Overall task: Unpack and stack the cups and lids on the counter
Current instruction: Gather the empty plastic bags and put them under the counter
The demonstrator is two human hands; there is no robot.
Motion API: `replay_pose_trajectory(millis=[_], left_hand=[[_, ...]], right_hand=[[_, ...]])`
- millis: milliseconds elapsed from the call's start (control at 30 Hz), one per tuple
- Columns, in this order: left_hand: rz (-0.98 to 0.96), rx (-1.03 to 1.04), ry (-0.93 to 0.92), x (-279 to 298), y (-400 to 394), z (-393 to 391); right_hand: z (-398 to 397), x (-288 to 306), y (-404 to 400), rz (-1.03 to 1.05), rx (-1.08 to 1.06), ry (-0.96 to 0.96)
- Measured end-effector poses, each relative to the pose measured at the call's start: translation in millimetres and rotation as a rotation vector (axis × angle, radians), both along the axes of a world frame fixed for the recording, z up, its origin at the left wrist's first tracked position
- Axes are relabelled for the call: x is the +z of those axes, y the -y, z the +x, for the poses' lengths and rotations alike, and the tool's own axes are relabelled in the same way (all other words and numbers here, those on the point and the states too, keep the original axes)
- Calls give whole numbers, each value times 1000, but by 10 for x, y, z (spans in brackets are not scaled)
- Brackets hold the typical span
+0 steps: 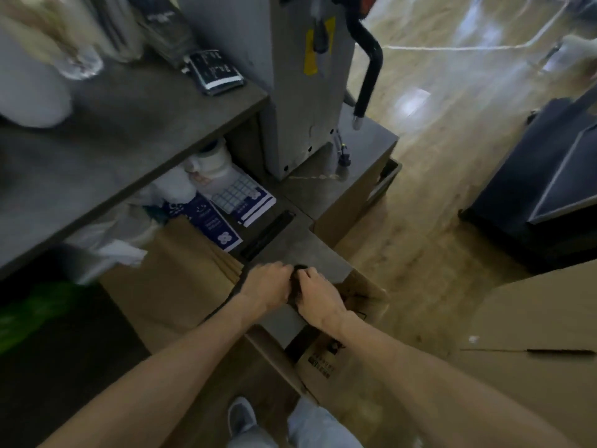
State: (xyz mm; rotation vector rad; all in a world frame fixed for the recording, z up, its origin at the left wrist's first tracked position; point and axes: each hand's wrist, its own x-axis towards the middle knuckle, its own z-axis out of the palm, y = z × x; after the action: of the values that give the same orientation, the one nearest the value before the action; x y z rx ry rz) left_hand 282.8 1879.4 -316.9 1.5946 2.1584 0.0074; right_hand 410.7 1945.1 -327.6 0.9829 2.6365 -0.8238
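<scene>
Two hands, left (265, 287) and right (318, 300), fingers curled, grasping one dark stack (296, 282) over cardboard box (326, 360).

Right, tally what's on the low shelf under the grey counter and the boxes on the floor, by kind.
Blue-and-white printed paper packets: 2
White plastic tub with a lid: 1
Brown cardboard boxes: 2
Total: 5
Both hands grip a dark item over the nearer box.

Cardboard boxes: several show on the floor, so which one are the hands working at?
The open box directly below the person, by the feet. Both hands, left and right, meet above it on something dark; the others sit untouched.
</scene>
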Motion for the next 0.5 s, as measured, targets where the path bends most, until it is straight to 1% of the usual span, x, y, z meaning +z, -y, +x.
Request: replay_pose_trajectory(millis=[67,133,200,267,500], left_hand=[[56,86,-16,295,293,-153],[93,208,21,566,692,-306],[175,311,35,789,1184,-457],[244,389,-27,982,1726,-579],[360,676,-233,1608,3771,-923]], right_hand=[[-266,193,148,33,85,-42],[-544,397,398,30,173,-98],[-802,575,736,12,253,-168],[-1037,723,1149,17,329,-231],[-1794,1284,2998,57,561,-517]])
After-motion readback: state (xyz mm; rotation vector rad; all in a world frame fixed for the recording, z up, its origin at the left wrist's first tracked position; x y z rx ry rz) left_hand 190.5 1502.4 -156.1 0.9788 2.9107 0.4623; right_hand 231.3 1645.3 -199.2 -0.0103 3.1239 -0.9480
